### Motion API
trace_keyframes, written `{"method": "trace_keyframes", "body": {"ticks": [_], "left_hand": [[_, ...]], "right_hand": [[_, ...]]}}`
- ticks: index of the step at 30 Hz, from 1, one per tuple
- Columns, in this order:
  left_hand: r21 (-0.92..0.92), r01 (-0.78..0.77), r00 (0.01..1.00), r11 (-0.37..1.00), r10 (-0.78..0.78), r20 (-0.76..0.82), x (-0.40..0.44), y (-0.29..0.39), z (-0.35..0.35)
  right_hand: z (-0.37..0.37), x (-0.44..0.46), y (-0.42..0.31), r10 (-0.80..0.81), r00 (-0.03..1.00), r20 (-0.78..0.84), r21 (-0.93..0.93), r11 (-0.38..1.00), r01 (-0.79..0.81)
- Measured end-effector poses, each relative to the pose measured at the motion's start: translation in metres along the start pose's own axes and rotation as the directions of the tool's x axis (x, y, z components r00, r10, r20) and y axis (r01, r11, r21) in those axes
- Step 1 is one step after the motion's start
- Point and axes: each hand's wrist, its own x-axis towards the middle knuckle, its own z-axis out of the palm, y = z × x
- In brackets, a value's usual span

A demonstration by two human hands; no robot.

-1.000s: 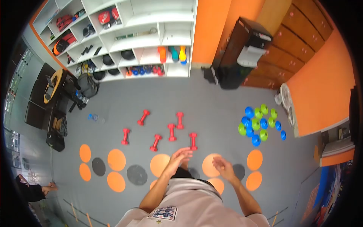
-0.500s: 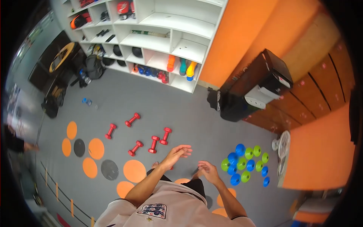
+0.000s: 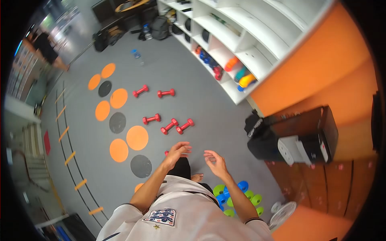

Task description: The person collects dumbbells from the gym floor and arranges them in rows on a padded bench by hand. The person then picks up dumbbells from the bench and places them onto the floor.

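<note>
Grey floor point(image 3: 209, 120) adjoins the white shelving unit point(image 3: 257, 34). Left hand point(image 3: 177, 155) and right hand point(image 3: 216, 163) are raised, apart; each grip is loosely spread and empty. Red dumbbells point(image 3: 151, 119) lie on the floor ahead, one mostly hidden by the left hand.

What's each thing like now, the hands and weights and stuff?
Left hand: empty, fingers bent
Right hand: empty, fingers bent
Red dumbbells: lying on the floor, one mostly hidden
Blue and green discs: on the floor, partly hidden
Floor ladder: laid out flat
White shelf: partly filled
White fan: can't tell whether it's on
</note>
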Motion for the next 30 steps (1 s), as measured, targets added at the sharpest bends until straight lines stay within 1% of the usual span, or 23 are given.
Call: {"method": "trace_keyframes", "body": {"ticks": [1, 4, 7, 9, 10, 13, 17, 18, 21, 22, 25, 26, 27, 29, 30], "left_hand": [[-0.070, -0.003, 0.998, 0.998, -0.002, -0.067, 0.001, -0.006, -0.009], [-0.275, -0.035, 0.968, 0.961, -0.035, -0.247, 0.001, -0.018, -0.027], [-0.466, -0.132, 0.924, 0.875, -0.061, -0.376, 0.011, -0.046, -0.042], [-0.602, -0.143, 0.903, 0.786, -0.145, -0.404, 0.024, -0.083, -0.054], [-0.660, -0.159, 0.896, 0.734, -0.174, -0.410, 0.033, -0.086, -0.060], [-0.724, -0.227, 0.855, 0.651, -0.223, -0.468, 0.049, -0.100, -0.069], [-0.723, -0.413, 0.771, 0.554, -0.209, -0.601, 0.055, -0.102, -0.076], [-0.742, -0.446, 0.753, 0.501, -0.238, -0.613, 0.056, -0.105, -0.076], [-0.765, -0.545, 0.691, 0.344, -0.332, -0.641, 0.065, -0.120, -0.079], [-0.761, -0.576, 0.665, 0.299, -0.371, -0.648, 0.071, -0.128, -0.078], [-0.727, -0.661, 0.601, 0.186, -0.447, -0.662, 0.090, -0.154, -0.071], [-0.707, -0.689, 0.577, 0.157, -0.470, -0.667, 0.098, -0.159, -0.070], [-0.685, -0.716, 0.554, 0.132, -0.490, -0.673, 0.107, -0.163, -0.070], [-0.624, -0.769, 0.477, 0.139, -0.524, -0.705, 0.129, -0.174, -0.074], [-0.597, -0.787, 0.434, 0.153, -0.550, -0.713, 0.142, -0.182, -0.074]], "right_hand": [[0.001, 0.015, -0.001, -0.007, 0.999, 0.038, -0.015, 1.000, 0.008], [0.007, 0.058, 0.009, -0.099, 0.981, 0.165, -0.054, 0.993, 0.109], [0.012, 0.095, 0.012, -0.104, 0.954, 0.282, -0.133, 0.980, 0.146], [0.013, 0.111, 0.019, -0.060, 0.938, 0.343, -0.206, 0.969, 0.137], [0.013, 0.124, 0.018, -0.048, 0.929, 0.366, -0.245, 0.958, 0.146], [0.015, 0.154, 0.016, 0.032, 0.908, 0.419, -0.285, 0.954, 0.098], [0.029, 0.205, 0.037, 0.089, 0.822, 0.563, -0.387, 0.907, 0.167], [0.035, 0.219, 0.041, 0.112, 0.789, 0.603, -0.391, 0.905, 0.170], [0.057, 0.259, 0.050, 0.125, 0.709, 0.694, -0.428, 0.863, 0.267], [0.066, 0.275, 0.058, 0.123, 0.661, 0.740, -0.400, 0.870, 0.287], [0.087, 0.323, 0.078, 0.084, 0.546, 0.834, -0.404, 0.767, 0.498], [0.094, 0.339, 0.085, 0.112, 0.513, 0.851, -0.388, 0.793, 0.470], [0.098, 0.354, 0.095, 0.150, 0.494, 0.857, -0.406, 0.785, 0.467], [0.112, 0.387, 0.115, 0.216, 0.457, 0.863, -0.439, 0.769, 0.466], [0.122, 0.405, 0.127, 0.202, 0.433, 0.878, -0.421, 0.757, 0.500]]}}
